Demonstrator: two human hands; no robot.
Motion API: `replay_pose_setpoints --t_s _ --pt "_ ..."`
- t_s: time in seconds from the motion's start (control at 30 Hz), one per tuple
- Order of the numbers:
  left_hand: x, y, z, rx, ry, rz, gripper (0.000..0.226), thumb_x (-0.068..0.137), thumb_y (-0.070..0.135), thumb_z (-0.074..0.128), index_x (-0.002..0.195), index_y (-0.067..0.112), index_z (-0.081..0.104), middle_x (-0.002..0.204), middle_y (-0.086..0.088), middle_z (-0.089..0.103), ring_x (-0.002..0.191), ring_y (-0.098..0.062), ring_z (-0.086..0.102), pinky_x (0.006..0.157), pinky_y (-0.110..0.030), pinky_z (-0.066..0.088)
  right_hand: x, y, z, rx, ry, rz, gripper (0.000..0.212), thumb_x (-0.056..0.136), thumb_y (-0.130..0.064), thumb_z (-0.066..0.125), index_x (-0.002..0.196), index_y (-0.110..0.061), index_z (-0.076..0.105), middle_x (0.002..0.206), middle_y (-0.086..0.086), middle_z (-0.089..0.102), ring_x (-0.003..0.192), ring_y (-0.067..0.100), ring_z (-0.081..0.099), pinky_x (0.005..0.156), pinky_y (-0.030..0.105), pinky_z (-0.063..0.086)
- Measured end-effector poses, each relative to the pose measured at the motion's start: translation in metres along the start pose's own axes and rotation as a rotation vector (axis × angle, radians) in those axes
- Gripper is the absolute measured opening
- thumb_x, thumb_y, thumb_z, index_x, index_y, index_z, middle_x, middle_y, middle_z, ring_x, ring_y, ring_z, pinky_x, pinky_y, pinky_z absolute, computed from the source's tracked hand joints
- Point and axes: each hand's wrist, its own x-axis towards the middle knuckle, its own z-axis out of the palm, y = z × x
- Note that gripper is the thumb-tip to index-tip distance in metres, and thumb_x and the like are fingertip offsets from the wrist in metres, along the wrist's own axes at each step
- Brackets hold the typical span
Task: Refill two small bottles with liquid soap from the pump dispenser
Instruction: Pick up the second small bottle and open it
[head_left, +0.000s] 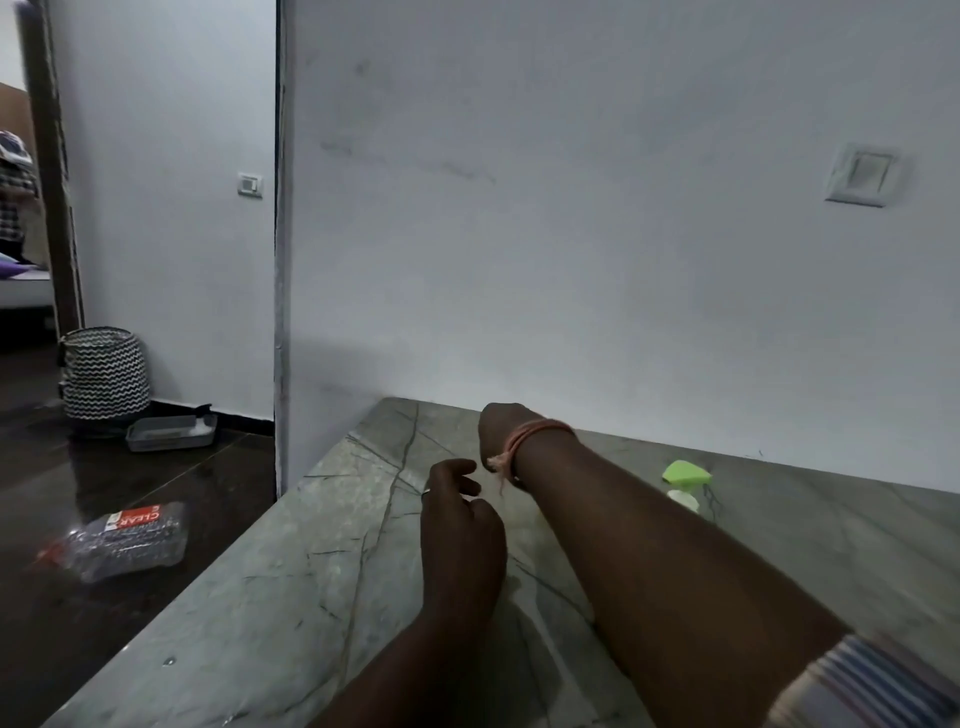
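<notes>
1. Left hand (460, 525) at frame centre over the bench (291, 582), fingers loosely curled, grasping nothing visible.
2. Right hand (501, 434) bent away; grip impossible to tell.
3. Green-capped bottle (687, 483) right of centre, on bench.

White painted wall (571, 208) fills most of the frame, marked with faint dark scuffs. Switch plate (860, 174) at upper right; second switch (250, 184) on the side wall at left. Grey-green veined stone tabletop (311, 597) occupies the lower centre and abuts the wall. Dark glossy floor (156, 478) at lower left, carrying a zigzag-patterned basket (104, 374), a clear plastic tray (171, 432) and a plastic packet (119, 540). Doorway with dark wooden frame (49, 171) at far left. Lighting dim and even.
</notes>
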Motion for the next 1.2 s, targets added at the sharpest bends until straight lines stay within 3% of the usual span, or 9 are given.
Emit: replay_pose_setpoints --t_s 0.27,0.43,0.57,0.67,0.73,0.87,1.03,1.1,1.2 --pt "0.004 0.003 -0.009 0.174 0.184 0.125 0.030 0.091 0.034 0.034 0.096 0.019 0.059 0.095 0.003 0.060 0.094 -0.022 0.057 0.077 -0.038 0.044 -0.056 0.000 0.003 0.494 0.422 0.027 0.031 0.095 -0.036 0.054 0.095 -0.006 0.065 0.103 0.017 0.068 0.098 0.034 0.064 0.072 0.029 0.044" --pt "-0.003 0.013 -0.018 0.170 0.100 0.066 0.048 0.107 0.022 0.038 0.064 0.017 0.057 0.065 -0.004 0.069 0.048 -0.010 0.056 0.052 -0.026 0.042 -0.082 0.007 0.025 0.594 0.587 -0.047 0.041 0.089 -0.054 0.055 0.073 -0.016 0.057 0.077 0.009 0.066 0.075 0.027 0.063 0.063 0.031 0.045" --pt "-0.006 0.015 -0.025 0.369 0.047 0.142 0.014 0.080 -0.011 0.072 0.075 0.001 0.066 0.058 -0.012 0.069 0.045 -0.009 0.051 0.048 -0.015 0.030 -0.092 0.020 0.042 0.677 0.605 -0.188 0.035 0.093 -0.043 0.056 0.070 -0.017 0.055 0.066 0.001 0.059 0.063 0.016 0.057 0.059 0.031 0.045" --pt "-0.005 0.014 -0.026 0.458 0.033 0.176 0.008 0.080 -0.010 0.070 0.084 -0.006 0.066 0.064 -0.016 0.071 0.048 -0.013 0.050 0.047 -0.020 0.031 -0.096 0.030 0.048 0.750 0.571 -0.326 0.008 0.094 -0.023 0.059 0.092 -0.020 0.066 0.090 -0.001 0.061 0.076 0.002 0.057 0.068 0.014 0.046" --pt "-0.007 0.016 -0.026 0.466 0.032 0.186 0.008 0.080 -0.012 0.070 0.085 -0.006 0.066 0.067 -0.017 0.071 0.047 -0.008 0.047 0.047 -0.018 0.031 -0.100 0.032 0.051 0.796 0.535 -0.390 0.027 0.091 -0.004 0.056 0.109 -0.023 0.064 0.103 -0.001 0.054 0.084 -0.005 0.053 0.071 0.002 0.040" --pt "-0.008 0.019 -0.027 0.498 0.036 0.203 0.011 0.085 -0.009 0.066 0.078 -0.002 0.062 0.074 -0.021 0.072 0.050 -0.012 0.049 0.048 -0.022 0.038 -0.103 0.025 0.064 0.829 0.636 -0.397 0.060 0.090 -0.009 0.058 0.142 -0.030 0.037 0.116 -0.006 0.047 0.103 0.005 0.050 0.088 0.018 0.046" --pt "-0.005 0.022 -0.024 0.428 0.047 0.102 0.026 0.096 0.005 0.054 0.071 0.010 0.058 0.067 -0.010 0.068 0.051 -0.012 0.054 0.050 -0.027 0.043 -0.105 0.020 0.079 0.859 0.827 -0.189 0.031 0.093 -0.036 0.060 0.120 -0.025 0.049 0.109 -0.007 0.049 0.096 0.004 0.051 0.077 0.018 0.048" --pt "-0.007 0.026 -0.026 0.228 0.044 -0.072 0.034 0.099 0.014 0.047 0.066 0.018 0.055 0.062 0.000 0.061 0.054 -0.011 0.054 0.051 -0.024 0.041 -0.103 0.021 0.084 0.840 0.855 -0.217 0.021 0.097 -0.023 0.054 0.118 -0.026 0.053 0.106 -0.005 0.051 0.098 0.007 0.053 0.078 0.019 0.050" --pt "-0.006 0.026 -0.027 0.098 0.086 -0.179 0.034 0.098 0.019 0.044 0.067 0.018 0.059 0.065 0.000 0.062 0.058 -0.015 0.056 0.054 -0.025 0.044 -0.104 0.022 0.089 0.893 0.820 -0.278 0.051 0.091 0.005 0.047 0.130 -0.029 0.052 0.110 -0.007 0.048 0.107 0.005 0.049 0.090 0.018 0.046"
